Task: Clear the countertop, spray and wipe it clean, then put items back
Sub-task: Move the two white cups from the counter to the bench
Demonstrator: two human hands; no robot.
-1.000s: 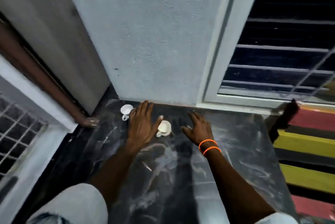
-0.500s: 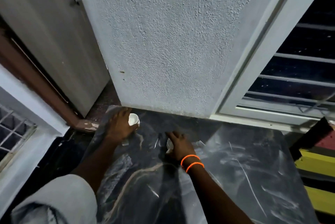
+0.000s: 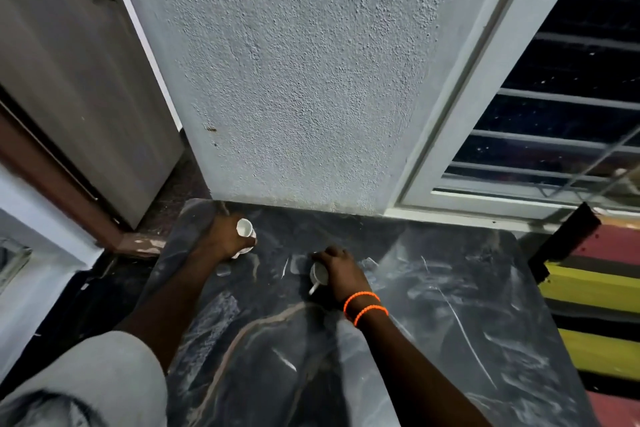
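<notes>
Now each hand holds a cup on the dark countertop (image 3: 433,305): the left hand (image 3: 221,243) is curled round a white cup (image 3: 245,228) near the back-left corner, and the right hand (image 3: 341,274) grips a second cup (image 3: 318,275) just beside it. Bare stone stretches rightward toward the striped edge. What the cups contain cannot be told.

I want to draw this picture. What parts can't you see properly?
- Left cup, head view: lower part hidden by the left hand.
- Right cup, head view: far side covered by the right hand; contents cannot be told.
- Countertop: near edge cut off by the frame.
</notes>
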